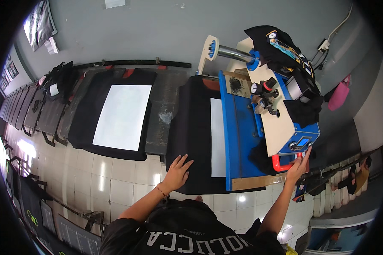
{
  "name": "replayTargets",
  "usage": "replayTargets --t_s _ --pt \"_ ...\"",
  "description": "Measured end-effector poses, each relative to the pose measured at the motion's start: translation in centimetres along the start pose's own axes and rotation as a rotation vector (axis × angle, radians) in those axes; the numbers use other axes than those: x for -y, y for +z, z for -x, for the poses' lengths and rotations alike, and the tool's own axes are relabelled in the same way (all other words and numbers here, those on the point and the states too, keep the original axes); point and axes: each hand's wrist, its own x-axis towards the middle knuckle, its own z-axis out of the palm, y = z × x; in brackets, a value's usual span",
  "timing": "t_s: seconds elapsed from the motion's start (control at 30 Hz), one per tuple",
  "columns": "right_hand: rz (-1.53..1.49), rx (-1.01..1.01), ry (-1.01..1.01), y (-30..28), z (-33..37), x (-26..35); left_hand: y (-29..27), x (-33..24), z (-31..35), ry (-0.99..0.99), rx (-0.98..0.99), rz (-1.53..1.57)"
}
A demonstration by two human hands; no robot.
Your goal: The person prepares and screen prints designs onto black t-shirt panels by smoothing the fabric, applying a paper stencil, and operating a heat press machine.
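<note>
My left hand (178, 173) lies on the near left part of a black T-shirt (191, 127), palm down with fingers spread. That shirt is stretched over a flat platen, and a white sheet (218, 140) on it is partly hidden by the blue plate of a heat press (238, 144). My right hand (299, 166) is at the press's front, holding nothing, with fingers stretched up to the blue control box (303, 142). One fingertip touches a spot beside its small screen. Just left of that hand is the red handle (278, 163).
To the left, another black shirt (83, 123) carries a white sheet (121, 117). More dark platens (25, 106) run along the wall. A pressure gauge (254, 88) and black garments (281, 46) sit on the press. A pink bag (339, 93) hangs at right; another person (359, 178) is beyond.
</note>
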Motion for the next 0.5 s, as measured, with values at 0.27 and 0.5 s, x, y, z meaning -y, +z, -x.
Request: replayTargets --t_s 0.27,0.5 --pt "-0.166 -0.056 -0.160 4.5 -4.9 -10.0 11.2 -2.1 -6.5 -0.189 -0.053 0.187" --pt "-0.153 -0.013 -0.096 4.7 -5.7 -11.2 14.7 -1.4 -5.3 -0.293 -0.011 0.202"
